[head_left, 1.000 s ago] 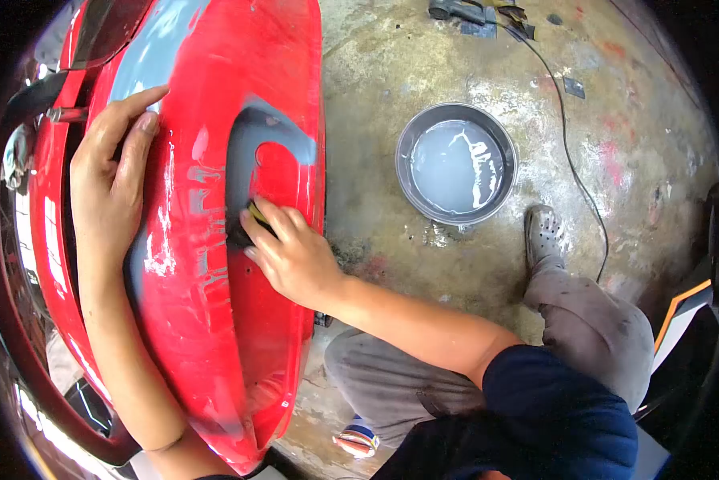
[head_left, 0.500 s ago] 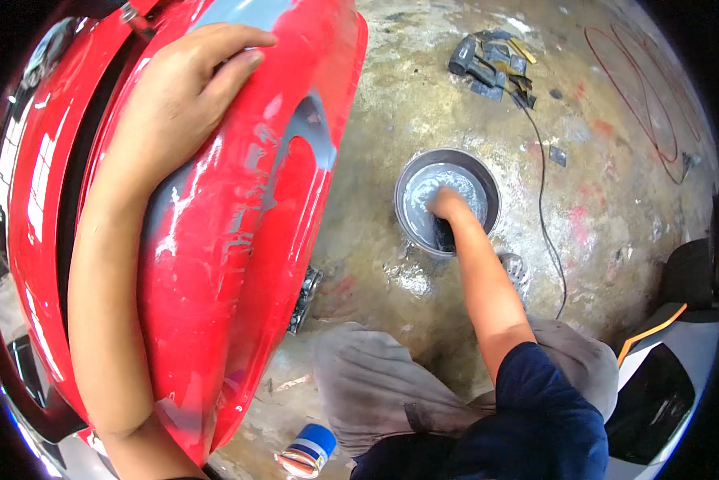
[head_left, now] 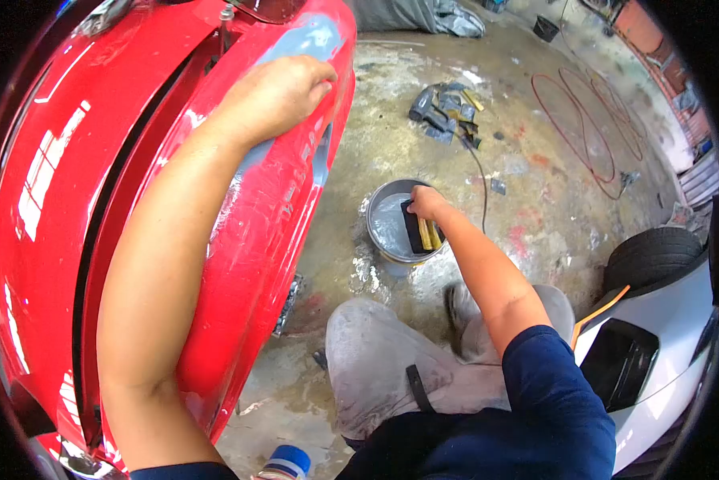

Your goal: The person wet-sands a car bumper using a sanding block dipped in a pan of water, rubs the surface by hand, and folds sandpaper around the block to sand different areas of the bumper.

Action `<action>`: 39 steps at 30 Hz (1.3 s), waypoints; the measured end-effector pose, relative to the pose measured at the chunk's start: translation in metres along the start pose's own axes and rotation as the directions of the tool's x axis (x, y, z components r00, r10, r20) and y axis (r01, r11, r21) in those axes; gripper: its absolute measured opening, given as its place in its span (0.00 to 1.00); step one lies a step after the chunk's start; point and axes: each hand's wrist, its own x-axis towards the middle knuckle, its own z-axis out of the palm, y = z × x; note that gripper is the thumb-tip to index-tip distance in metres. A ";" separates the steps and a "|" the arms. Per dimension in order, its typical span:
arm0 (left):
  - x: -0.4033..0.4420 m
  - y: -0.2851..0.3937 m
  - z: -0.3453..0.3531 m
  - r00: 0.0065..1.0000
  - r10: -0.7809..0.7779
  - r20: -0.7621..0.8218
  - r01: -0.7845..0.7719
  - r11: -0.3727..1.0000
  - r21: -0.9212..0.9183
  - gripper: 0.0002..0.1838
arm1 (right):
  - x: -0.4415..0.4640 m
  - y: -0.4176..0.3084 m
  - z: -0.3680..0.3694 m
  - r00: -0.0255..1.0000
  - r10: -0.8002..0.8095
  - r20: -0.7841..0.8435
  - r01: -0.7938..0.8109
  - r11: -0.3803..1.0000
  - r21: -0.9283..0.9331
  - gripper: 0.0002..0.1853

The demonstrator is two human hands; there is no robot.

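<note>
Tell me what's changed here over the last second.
The right hand has left the red car panel, moved right to the basin, dipped into its water, and now holds the black and yellow pad over it. The left hand still rests on the panel; the basin remains on the floor.

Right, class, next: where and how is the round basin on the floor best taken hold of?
Likely take the basin by its rim, at two opposite sides, coming from above: its round, open top faces up and no handle shows. It holds greyish liquid, so a level grip seems wise. The right hand, holding a black piece over it, should probably clear first.
</note>
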 end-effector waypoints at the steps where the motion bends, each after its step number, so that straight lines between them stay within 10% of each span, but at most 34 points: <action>1: -0.001 0.002 -0.002 1.000 -0.005 0.009 0.005 1.000 0.001 0.15 | -0.003 -0.011 -0.020 0.998 -0.047 0.047 0.051 0.994 -0.099 0.22; 4: 0.002 0.017 -0.016 0.989 -0.093 0.115 0.092 0.996 0.016 0.15 | -0.025 -0.045 -0.072 0.981 -0.086 0.173 0.123 0.967 -0.221 0.18; 7: -0.002 0.016 -0.013 0.995 -0.058 0.085 0.056 0.998 0.020 0.15 | -0.055 -0.068 -0.094 0.998 -0.061 -0.005 0.061 0.995 -0.080 0.15; 14: 0.001 0.024 -0.011 0.999 -0.015 -0.040 0.026 0.959 0.283 0.21 | -0.039 -0.035 -0.080 0.952 -0.265 0.156 0.212 0.933 0.290 0.21; 27: 0.006 0.044 -0.005 0.988 -0.151 0.015 0.107 0.762 0.639 0.31 | 0.087 0.025 0.019 0.588 -0.469 0.659 0.592 0.805 0.046 0.29; 32: 0.011 0.042 -0.007 0.953 -0.298 0.053 0.207 0.771 0.602 0.35 | 0.022 -0.007 -0.061 0.806 -0.487 0.336 0.469 0.872 0.139 0.22; 36: 0.004 0.049 0.017 0.979 -0.155 -0.132 0.203 0.689 0.696 0.23 | 0.013 0.004 -0.054 0.778 -0.582 0.235 0.413 0.756 0.508 0.19; 39: -0.005 0.115 0.090 0.886 -0.316 -0.340 0.438 0.811 0.389 0.22 | 0.032 0.010 -0.058 0.648 -0.737 0.194 0.459 0.580 0.673 0.17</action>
